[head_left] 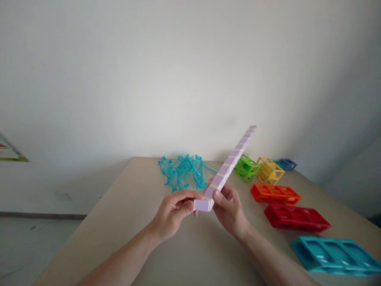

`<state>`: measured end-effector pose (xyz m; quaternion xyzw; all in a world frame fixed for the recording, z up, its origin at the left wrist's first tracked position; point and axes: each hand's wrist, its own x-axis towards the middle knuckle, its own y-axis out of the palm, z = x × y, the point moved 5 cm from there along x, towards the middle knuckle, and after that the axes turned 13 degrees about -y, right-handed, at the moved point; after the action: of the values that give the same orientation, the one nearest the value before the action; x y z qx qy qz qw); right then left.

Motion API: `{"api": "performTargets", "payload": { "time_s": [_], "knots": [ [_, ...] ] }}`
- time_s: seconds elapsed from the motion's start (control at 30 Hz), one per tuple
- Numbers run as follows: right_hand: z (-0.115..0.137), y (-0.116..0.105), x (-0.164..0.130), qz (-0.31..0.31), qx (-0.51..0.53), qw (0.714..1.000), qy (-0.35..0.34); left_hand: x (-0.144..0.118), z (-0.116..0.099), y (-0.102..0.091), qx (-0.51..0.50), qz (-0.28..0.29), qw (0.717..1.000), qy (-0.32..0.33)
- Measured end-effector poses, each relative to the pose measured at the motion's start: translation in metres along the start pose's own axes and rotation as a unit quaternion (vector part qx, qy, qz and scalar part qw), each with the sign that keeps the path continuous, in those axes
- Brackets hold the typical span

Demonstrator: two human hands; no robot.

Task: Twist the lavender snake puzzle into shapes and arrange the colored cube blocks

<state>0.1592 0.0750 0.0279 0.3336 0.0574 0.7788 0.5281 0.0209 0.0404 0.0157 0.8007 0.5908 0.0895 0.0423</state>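
A long row of lilac blocks point(230, 163) with pale seams between them rises up and to the right above the table. Near its lower end the row bends, and a short end block point(202, 205) points left. My left hand point(174, 212) pinches that end block between thumb and fingers. Just past the bend, my right hand point(229, 206) is closed around the row, its thumb on the near face. Some of the fingers on both hands are hidden behind the blocks.
Clear teal plastic pieces point(183, 172) lie heaped at the table's back. To the right are a green frame block point(246, 168), a yellow one point(269, 171), a blue piece point(287, 164), and orange point(276, 194), red point(296, 217) and turquoise point(336, 254) triple frames. A wall stands behind the table point(119, 230).
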Motion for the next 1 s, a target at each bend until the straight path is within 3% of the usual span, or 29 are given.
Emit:
{"api": "performTargets", "payload": {
  "time_s": [0.13, 0.33, 0.6, 0.8, 1.0],
  "knots": [
    [-0.001, -0.002, 0.000, -0.007, -0.010, 0.999, 0.031, -0.002, -0.009, -0.002, 0.088, -0.003, 0.996, 0.029],
    [-0.004, -0.003, 0.000, -0.018, -0.006, 1.000, 0.013, 0.001, -0.005, 0.003, 0.005, -0.010, 1.000, -0.002],
    [-0.009, -0.006, -0.002, -0.019, 0.001, 1.000, 0.017, 0.001, -0.001, 0.005, 0.034, -0.004, 0.999, -0.012],
    [0.007, 0.002, -0.003, 0.019, 0.001, 0.998, -0.057, -0.003, -0.012, 0.004, 0.137, -0.025, 0.989, 0.043],
    [0.014, 0.008, -0.004, 0.065, -0.003, 0.995, -0.082, -0.008, -0.019, 0.003, 0.208, -0.058, 0.971, 0.102]
  ]
}}
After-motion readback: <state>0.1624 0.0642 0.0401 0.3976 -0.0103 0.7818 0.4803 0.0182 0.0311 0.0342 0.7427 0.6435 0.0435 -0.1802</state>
